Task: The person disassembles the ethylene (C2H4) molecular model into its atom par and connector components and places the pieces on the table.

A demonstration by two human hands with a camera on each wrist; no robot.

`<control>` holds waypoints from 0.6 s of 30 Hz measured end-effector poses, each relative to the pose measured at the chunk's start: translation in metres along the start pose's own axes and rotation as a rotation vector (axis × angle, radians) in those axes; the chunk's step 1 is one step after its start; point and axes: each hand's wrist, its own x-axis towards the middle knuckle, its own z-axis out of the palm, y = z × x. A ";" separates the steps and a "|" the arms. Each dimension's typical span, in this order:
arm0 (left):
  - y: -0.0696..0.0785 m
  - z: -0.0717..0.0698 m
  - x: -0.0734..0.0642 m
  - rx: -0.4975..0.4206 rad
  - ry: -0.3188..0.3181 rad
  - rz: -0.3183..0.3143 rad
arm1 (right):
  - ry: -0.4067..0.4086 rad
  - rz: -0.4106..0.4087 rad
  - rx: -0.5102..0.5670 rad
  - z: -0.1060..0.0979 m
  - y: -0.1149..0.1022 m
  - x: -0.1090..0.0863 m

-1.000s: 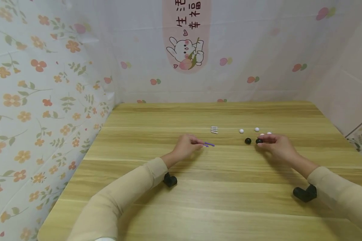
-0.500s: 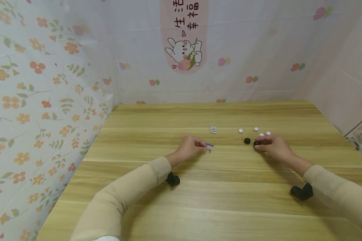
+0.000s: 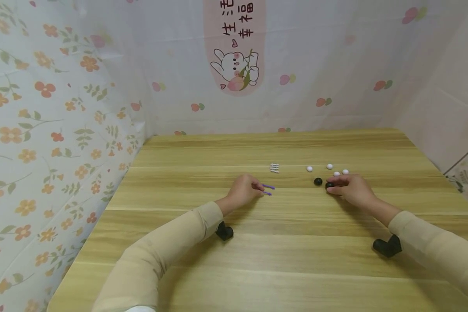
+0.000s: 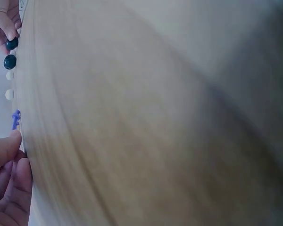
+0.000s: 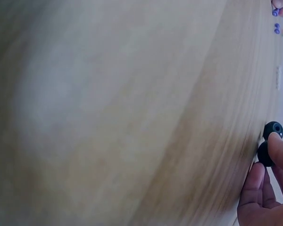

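In the head view my left hand [image 3: 245,191] pinches a small purple stick [image 3: 267,193] between thumb and fingertips. A second purple stick [image 3: 269,186] lies just behind it, roughly parallel. The left wrist view shows the knobbed end of a purple stick [image 4: 16,117] past the thumb. To the right, my right hand [image 3: 354,190] holds a black bead [image 3: 329,185] between thumb and fingers, at the tabletop. Another black bead [image 3: 318,181] sits close to its left; its hole shows in the right wrist view on that bead [image 5: 273,129].
Several white beads [image 3: 310,169] lie behind the black ones, two of them near the right fingers. A row of small white sticks [image 3: 274,168] lies farther back on the wooden table [image 3: 281,251]. Patterned cloth [image 3: 171,65] hangs behind and at the left.
My right hand has drawn the black bead slightly toward the front and left, nearer the other black bead. The purple stick at my left hand has shifted forward, apart from the second one.
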 end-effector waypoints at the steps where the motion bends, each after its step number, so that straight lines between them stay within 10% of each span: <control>1: 0.001 0.000 0.000 0.008 -0.001 -0.002 | -0.002 0.001 0.001 0.000 0.000 0.000; 18: 0.008 -0.003 0.000 0.059 -0.026 -0.031 | -0.007 -0.019 -0.004 0.001 -0.004 -0.001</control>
